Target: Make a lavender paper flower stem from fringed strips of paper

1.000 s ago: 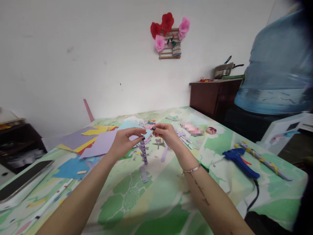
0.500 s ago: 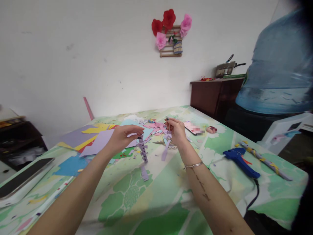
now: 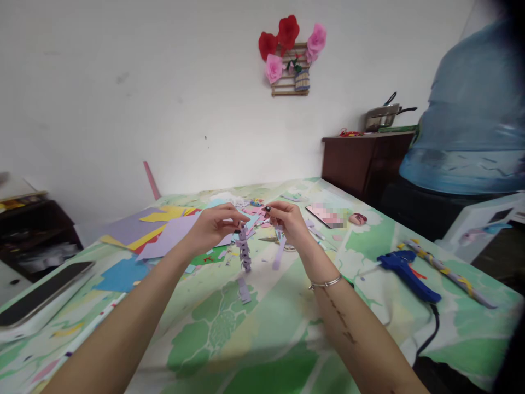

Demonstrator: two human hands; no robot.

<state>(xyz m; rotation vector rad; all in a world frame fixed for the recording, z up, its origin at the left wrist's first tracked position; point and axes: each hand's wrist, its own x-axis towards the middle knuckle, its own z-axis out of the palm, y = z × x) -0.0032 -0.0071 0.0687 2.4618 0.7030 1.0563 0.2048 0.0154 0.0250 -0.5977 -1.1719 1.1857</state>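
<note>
My left hand pinches the top of a purple paper chain, a narrow zigzag length that hangs down over the table. Close by on the right, my right hand has thumb and forefinger pressed together; what they hold is too small to make out. Below that hand there is a pale purple paper strip, beside partly covered scissors. Another short purple strip lies on the cloth under the chain.
Coloured paper sheets and pink scraps spread across the table's left and middle. A blue glue gun with a cord and a wrapped purple-yellow stick lie right. Phones lie at far left and behind my right hand.
My right hand has moved left, closer to my left hand. The paper chain has shifted slightly right and hangs straighter, still in my left hand. The view has turned a little left.
</note>
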